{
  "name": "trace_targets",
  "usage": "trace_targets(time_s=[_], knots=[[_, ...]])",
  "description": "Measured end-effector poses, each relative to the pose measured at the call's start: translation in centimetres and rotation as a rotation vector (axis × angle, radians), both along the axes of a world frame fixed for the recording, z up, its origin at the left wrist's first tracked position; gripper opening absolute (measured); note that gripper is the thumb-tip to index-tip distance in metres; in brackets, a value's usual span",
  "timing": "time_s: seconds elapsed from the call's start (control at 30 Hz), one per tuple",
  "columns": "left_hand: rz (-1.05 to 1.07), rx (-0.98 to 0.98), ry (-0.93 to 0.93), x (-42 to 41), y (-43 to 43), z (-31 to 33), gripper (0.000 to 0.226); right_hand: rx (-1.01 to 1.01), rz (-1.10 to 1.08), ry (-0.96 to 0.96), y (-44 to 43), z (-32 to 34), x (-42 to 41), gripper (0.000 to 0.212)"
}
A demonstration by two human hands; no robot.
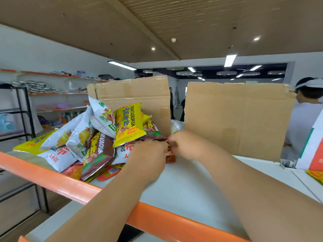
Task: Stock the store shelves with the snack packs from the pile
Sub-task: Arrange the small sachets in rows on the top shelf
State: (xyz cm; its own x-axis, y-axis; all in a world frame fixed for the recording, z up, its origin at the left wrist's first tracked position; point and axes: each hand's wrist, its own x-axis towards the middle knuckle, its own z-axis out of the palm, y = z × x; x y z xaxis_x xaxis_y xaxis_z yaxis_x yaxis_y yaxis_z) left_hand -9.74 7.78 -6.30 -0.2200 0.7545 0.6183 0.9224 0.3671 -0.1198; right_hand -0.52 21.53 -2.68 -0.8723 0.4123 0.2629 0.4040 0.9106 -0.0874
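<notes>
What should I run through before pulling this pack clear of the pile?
1. Grip: the right hand pinches the red pack; the left hand has its fingers hidden behind its back. Cannot tell.
2. Red pack free: it sits at the right edge of the pile, partly hidden by both hands. Cannot tell.
3. Pile stability: the yellow pack lies tilted on top, just above the hands. Not ok.
4. Set-down room: bare shelf in front of the hands. Ok.
5. Cardboard sheets upright behind the pile. Ok.
</notes>
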Motion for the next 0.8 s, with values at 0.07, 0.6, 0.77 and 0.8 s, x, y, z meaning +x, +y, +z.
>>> trace_targets(time_s=[0.07, 0.6, 0.77, 0.8], knots=[[-0.161, 0.073, -0.173, 0.2, -0.4, 0.2, 0.007, -0.112, 0.004, 0.113, 0.4, 0.7, 0.8, 0.03], [-0.35, -0.064, -0.237, 0.5, -0.8, -0.1, 0.026, -0.175, -0.371, -0.445, 1.6, 2.5, 5.7, 0.027], [-0.154, -0.093, -0.205, 1.1, -1.4, 0.1, 0.027, -0.367, -0.229, -0.412, 1.3, 2.8, 5.1, 0.062], [-0.134, -0.136, -0.184, 1.3, -1.4, 0.1, 0.031, -0.364, -0.203, -0.444, 1.0, 2.9, 5.0, 0.067]])
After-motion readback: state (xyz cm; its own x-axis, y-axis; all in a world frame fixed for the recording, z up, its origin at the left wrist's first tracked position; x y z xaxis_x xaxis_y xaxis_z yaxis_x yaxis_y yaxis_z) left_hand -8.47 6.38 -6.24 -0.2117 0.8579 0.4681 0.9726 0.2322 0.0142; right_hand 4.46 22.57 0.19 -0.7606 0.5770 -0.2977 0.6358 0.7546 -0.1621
